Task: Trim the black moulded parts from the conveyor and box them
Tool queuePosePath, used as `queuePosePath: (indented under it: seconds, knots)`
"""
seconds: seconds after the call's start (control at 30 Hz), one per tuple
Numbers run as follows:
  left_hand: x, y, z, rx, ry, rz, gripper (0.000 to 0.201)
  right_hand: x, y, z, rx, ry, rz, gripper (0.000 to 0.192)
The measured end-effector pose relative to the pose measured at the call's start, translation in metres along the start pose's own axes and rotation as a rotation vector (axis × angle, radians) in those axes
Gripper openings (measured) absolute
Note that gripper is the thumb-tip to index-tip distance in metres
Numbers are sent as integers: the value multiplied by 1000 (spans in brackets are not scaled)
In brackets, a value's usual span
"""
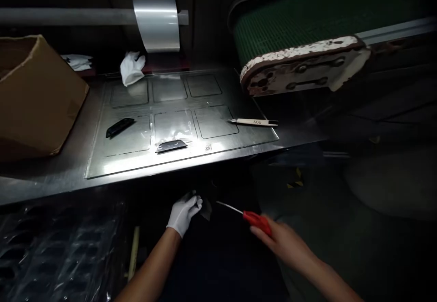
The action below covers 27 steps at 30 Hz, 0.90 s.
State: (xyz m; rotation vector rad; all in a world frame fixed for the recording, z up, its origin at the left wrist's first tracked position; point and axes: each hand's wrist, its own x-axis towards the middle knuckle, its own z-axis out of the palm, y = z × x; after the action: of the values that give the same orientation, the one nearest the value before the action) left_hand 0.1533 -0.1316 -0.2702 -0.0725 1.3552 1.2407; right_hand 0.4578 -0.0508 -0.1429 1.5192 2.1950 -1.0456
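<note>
Screwdriver, red-handled, thin metal shaft: gripped by the bare right hand below the front edge of the steel worktable, fingers wrapped around the handle, tip directed toward the left hand. Left hand, white-gloved: fingers pinched on a small dark piece. On the worktable: metal template plate, two black parts, labelled white tool, cardboard box.

Gloved left hand — red-handled screwdriver
</note>
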Motion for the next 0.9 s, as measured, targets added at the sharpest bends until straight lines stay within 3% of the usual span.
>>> queuePosePath:
  seconds: [0.1,0.27,0.43,0.6,0.67,0.77,0.9]
  knots:
    - [0,-3,-6,92,-37,28,34,15,-27,-4,15,-109,-2,46]
    - [-8,10,-15,407,-79,129,34,25,-37,-37,-20,-89,-21,47]
    - [-16,28,-20,753,-69,250,30,20,-48,-46,-10,-92,-64,40]
    - [-30,61,-5,919,-71,298,31,5,-22,-79,147,-129,-56,22]
    - [-44,75,8,914,-106,282,43,-2,2,-102,226,-50,-31,25]
    - [-74,93,31,797,-105,171,53,-2,38,-129,322,235,34,40]
    - [-108,105,59,618,-44,129,56,40,67,-136,407,678,130,52]
